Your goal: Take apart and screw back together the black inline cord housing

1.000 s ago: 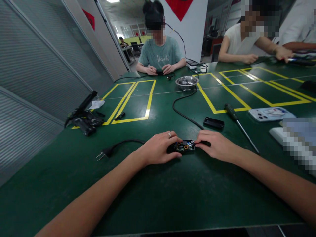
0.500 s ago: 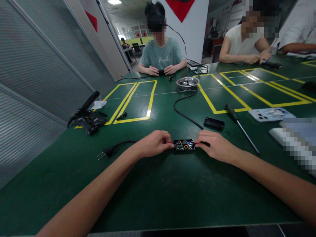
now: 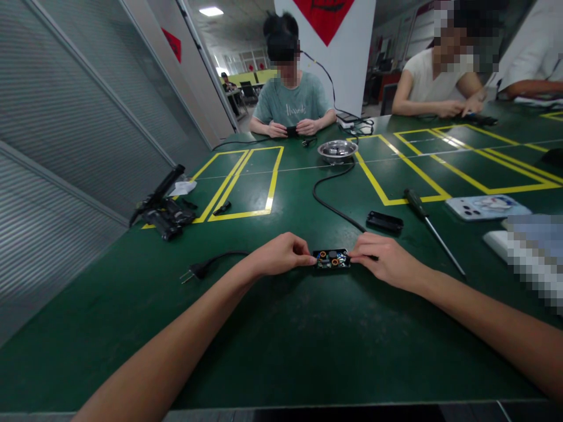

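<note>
An open black adapter case with a circuit board and copper coils inside lies on the green table. My left hand pinches at its left end, where a cord with a two-pin plug comes out beyond the wrist. At the right end, my right hand has its fingers closed on the black cable, which runs back toward a metal bowl. Behind my right hand lies the empty black cover, hollow side up.
A screwdriver and a phone lie to the right. Farther back is the metal bowl. Black parts are piled at left, near a small black piece. Other people sit across the table.
The whole view has shifted slightly, so everything appears a little to the right and lower. Both hands stay at the ends of the case, with little visible change in their grip.
</note>
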A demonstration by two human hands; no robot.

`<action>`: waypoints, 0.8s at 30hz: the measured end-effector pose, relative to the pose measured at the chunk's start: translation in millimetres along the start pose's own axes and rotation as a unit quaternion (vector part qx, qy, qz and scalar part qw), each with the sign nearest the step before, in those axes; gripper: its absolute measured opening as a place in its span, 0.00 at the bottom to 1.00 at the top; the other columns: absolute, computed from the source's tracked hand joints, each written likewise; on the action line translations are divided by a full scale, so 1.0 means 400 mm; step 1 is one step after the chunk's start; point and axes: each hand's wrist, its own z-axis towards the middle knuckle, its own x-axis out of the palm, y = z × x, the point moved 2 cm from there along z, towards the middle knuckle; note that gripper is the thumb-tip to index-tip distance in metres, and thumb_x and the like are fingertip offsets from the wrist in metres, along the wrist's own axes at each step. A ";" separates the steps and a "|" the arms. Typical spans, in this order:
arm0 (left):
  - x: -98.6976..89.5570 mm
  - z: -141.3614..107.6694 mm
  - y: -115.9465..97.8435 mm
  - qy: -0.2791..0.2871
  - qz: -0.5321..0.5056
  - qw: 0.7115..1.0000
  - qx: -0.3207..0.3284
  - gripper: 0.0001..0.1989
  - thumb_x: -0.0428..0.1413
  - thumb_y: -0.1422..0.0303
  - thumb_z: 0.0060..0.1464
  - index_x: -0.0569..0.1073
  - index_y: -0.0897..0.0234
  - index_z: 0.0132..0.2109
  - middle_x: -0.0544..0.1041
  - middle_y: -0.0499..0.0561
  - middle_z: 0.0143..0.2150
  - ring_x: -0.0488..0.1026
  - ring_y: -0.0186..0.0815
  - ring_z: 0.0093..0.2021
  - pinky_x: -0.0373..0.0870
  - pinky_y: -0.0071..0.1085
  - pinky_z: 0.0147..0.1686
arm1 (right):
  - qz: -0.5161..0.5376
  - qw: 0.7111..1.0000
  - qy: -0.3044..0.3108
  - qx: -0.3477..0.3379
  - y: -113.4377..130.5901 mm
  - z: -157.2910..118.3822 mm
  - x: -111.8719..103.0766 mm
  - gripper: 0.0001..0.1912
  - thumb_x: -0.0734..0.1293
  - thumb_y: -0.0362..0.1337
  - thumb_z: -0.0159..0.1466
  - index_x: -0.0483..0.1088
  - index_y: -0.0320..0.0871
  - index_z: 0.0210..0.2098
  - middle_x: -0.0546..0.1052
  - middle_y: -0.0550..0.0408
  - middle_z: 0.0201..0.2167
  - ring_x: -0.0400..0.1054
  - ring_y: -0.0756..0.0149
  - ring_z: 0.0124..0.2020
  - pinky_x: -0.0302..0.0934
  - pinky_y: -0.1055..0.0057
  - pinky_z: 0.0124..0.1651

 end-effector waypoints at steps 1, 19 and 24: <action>0.001 0.000 0.001 -0.001 -0.002 1.000 -0.001 0.19 0.56 0.52 0.52 0.77 0.66 0.35 0.74 0.48 0.29 0.66 0.33 0.29 0.58 0.28 0.28 | 0.001 1.000 0.002 0.002 0.000 0.000 -0.001 0.10 0.63 0.33 0.66 0.77 0.41 0.39 0.76 0.50 0.34 0.68 0.64 0.37 0.64 0.63 0.41; 0.001 -0.002 0.000 0.001 0.010 1.000 0.010 0.20 0.54 0.52 0.55 0.76 0.66 0.36 0.74 0.49 0.30 0.67 0.33 0.30 0.57 0.27 0.28 | -0.122 0.983 -0.095 0.102 -0.077 0.003 -0.082 0.15 0.64 0.42 0.64 0.74 0.42 0.46 0.74 0.46 0.45 0.66 0.55 0.48 0.62 0.53 0.53; 0.000 -0.005 -0.001 0.006 0.004 1.000 0.009 0.19 0.54 0.53 0.55 0.76 0.66 0.37 0.74 0.49 0.31 0.68 0.33 0.31 0.58 0.27 0.29 | -0.250 0.936 -0.078 0.234 -0.186 -0.031 -0.105 0.32 0.68 0.52 0.57 0.69 0.37 0.54 0.71 0.38 0.47 0.64 0.42 0.50 0.61 0.44 0.51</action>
